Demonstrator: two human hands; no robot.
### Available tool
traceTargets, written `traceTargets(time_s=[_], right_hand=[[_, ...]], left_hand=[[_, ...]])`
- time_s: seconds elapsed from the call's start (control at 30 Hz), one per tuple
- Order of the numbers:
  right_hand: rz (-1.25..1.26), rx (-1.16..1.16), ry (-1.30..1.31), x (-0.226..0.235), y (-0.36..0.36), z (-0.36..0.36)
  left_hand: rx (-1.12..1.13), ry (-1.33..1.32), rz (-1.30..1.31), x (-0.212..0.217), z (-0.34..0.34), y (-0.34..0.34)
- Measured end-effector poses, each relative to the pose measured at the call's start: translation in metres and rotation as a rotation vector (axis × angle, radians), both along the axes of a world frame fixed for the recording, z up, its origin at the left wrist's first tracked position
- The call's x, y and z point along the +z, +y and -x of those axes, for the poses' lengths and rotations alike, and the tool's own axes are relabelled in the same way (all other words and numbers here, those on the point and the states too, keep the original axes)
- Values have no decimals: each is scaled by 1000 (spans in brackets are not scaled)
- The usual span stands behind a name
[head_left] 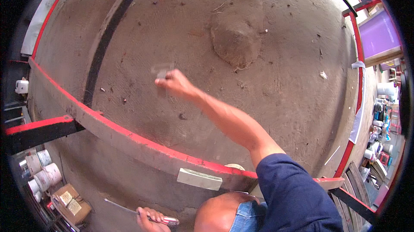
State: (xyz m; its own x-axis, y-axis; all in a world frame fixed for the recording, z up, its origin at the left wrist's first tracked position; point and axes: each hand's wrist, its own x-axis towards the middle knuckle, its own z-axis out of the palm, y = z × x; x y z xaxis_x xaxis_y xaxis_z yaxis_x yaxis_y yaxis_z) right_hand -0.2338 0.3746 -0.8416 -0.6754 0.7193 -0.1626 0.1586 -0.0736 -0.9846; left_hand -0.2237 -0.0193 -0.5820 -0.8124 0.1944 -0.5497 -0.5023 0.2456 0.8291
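My right arm reaches out over a broad brown clay-like surface (142, 51). At its end my right hand (174, 82) is closed around a small greyish thing, smeared by motion; its kind cannot be told. A raised brown lump (237, 40) stands out from the surface beyond that hand, to the right. Low at the front, my left hand (148, 220) is closed on a slim tool (170, 221) with a red and dark handle. The tool's long thin metal end points to the left, outside the red-edged frame.
A red-topped frame rail (142, 140) curves between me and the surface. On it rests a pale flat block (199, 179). A black strip (108, 29) crosses the left side. Buckets (47, 174) and a cardboard box (71, 204) stand lower left; containers line the right.
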Motion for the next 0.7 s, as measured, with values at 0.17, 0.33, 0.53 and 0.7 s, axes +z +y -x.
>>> traceTargets(time_s=[0.17,0.33,0.53,0.7], right_hand=[[489,237,419,75,-98,-30],[680,509,570,171,-140,-80],[37,709,408,206,-165,-95],[10,763,372,206,-200,-91]], left_hand=[[-112,120,-221,-3,13,50],[-288,52,-299,3,18,69],[-146,86,-220,-2,5,80],[-143,218,-43,-1,0,67]])
